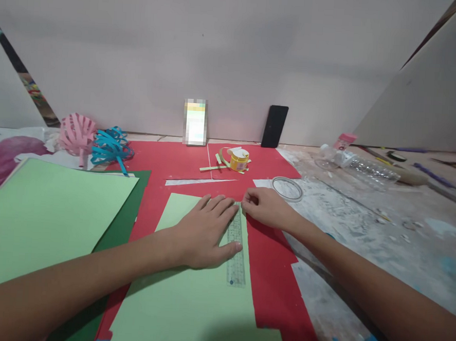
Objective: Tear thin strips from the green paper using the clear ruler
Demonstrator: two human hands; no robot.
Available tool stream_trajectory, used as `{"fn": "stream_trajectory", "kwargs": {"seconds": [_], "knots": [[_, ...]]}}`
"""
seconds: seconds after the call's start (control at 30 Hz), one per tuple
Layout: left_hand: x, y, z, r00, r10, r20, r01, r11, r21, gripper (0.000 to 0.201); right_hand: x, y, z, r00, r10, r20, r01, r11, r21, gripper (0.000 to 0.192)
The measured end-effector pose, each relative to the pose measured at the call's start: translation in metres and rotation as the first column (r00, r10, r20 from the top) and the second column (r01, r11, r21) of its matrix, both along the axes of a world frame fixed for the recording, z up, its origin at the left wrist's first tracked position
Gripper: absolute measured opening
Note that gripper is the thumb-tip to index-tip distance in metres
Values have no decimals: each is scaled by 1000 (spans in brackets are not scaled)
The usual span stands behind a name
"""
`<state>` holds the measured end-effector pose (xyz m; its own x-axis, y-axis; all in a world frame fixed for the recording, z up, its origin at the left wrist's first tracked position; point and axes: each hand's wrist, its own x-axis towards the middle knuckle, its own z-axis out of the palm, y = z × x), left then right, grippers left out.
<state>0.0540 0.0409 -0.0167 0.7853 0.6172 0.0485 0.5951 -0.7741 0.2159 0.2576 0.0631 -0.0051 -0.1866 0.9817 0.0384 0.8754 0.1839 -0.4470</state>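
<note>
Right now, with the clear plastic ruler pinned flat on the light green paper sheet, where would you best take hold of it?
Probably the clear plastic ruler's near end, pinched from the person's side. That end lies bare on the light green paper sheet; the left hand covers its upper stretch and the right hand sits at its far end.

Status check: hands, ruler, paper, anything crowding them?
Left hand flat, pinning ruler on green sheet. Right hand closed at ruler's far end, what it holds unclear. Tape ring just beyond, apart.
</note>
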Motion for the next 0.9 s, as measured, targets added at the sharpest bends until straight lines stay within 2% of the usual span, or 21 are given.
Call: {"fn": "stream_trajectory", "kwargs": {"seconds": [0.13,0.47,0.9], "knots": [[-1,2,-5,1000,18,4,-18,1000,-22,79,2,2,-1,1000,11,17,-11,1000,-18,12],[0,1,-4,1000,24,-2,-24,1000,-10,78,0,2,-2,998,-52,39,53,999,-14,11],[1,3,-1,1000,22,12,-22,1000,5,77,4,9,-2,998,-15,57,18,998,-63,24]]}}
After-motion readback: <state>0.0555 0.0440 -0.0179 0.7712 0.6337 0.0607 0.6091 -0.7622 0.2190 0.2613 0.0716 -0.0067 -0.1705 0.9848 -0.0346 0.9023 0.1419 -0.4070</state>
